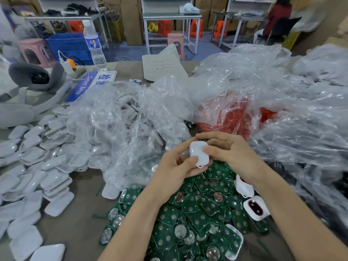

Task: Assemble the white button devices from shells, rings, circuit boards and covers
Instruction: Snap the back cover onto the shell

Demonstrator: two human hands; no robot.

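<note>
- Both hands meet above the heap of green circuit boards (197, 206), and the white device (198, 152) sits between them, held clear of the desk (79, 228).
- The left hand (175, 166) has its grip closed round the device's lower left, thumb laid on the smooth cover.
- The right hand (232, 153) pinches the upper right edge, a narrow grip with the thumb on the side.
- This looks like the cover being pressed home. A sliver of red shows along the left seam, so the squeeze wants to be even round the rim, with no twisting.
- The smooth back faces up, and the long axis runs away from the person, slightly tilted.
- The small loop at the near end points back toward the person.
</note>
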